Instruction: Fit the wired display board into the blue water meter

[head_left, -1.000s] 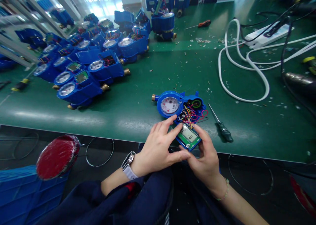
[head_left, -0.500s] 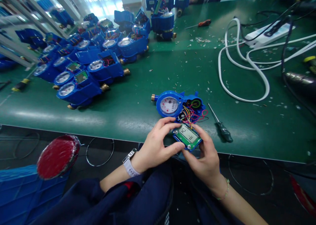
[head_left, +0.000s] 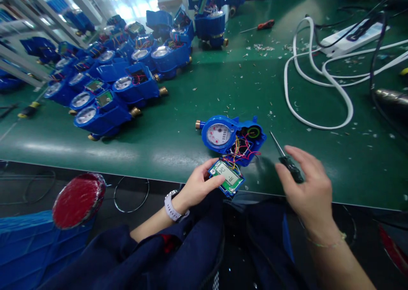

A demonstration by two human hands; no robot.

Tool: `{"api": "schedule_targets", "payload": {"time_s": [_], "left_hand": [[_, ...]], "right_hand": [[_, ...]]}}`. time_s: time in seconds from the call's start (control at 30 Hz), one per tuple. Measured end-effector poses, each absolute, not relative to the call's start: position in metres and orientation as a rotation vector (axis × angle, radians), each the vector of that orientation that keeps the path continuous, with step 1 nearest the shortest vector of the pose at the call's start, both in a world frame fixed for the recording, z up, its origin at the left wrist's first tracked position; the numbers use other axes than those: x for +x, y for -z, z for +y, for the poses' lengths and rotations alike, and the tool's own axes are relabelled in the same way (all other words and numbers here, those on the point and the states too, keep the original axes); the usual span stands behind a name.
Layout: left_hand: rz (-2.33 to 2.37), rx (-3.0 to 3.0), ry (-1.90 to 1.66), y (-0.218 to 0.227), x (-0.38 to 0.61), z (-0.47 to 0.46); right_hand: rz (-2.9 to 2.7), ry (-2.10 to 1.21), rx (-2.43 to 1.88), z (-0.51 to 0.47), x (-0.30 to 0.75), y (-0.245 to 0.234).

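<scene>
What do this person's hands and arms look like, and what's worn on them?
Both hands are bare, without gloves. At the left hand, a watch with a pale strap circles the wrist; a navy sleeve lies farther up. The right hand has a thin bracelet at its wrist, the visible forearm bare.

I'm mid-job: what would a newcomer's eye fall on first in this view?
Probably the opened blue plastic meter at center, trailing coloured wires toward a green-and-grey display board in the left hand. Next, the crowd of blue meters with brass fittings at upper left. Then the thick white looped cable at right, beyond the right hand poised around a dark-handled screwdriver.
</scene>
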State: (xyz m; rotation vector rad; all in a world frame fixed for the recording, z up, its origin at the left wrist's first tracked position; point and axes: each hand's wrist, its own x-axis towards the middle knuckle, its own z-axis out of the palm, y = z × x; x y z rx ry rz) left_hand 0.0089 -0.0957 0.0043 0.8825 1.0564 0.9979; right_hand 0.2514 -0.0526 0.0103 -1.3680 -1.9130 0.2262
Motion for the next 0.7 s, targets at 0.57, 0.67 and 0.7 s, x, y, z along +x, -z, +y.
{"api": "schedule_targets", "payload": {"time_s": [0.57, 0.67, 0.7], "left_hand": [[1.057, 0.984, -1.071, 0.014, -0.001, -0.085], [1.057, 1.008, -1.083, 0.014, -0.001, -0.083], [1.066, 1.019, -1.086, 0.014, -0.001, -0.083]], "right_hand": [[-1.685, -0.846, -1.330, -0.061, 0.267, -0.052], [-2.235, -0.769, -1.078, -0.074, 0.255, -0.073], [-2.370, -0.737, -1.015, -0.075, 0.251, -0.077]]}}
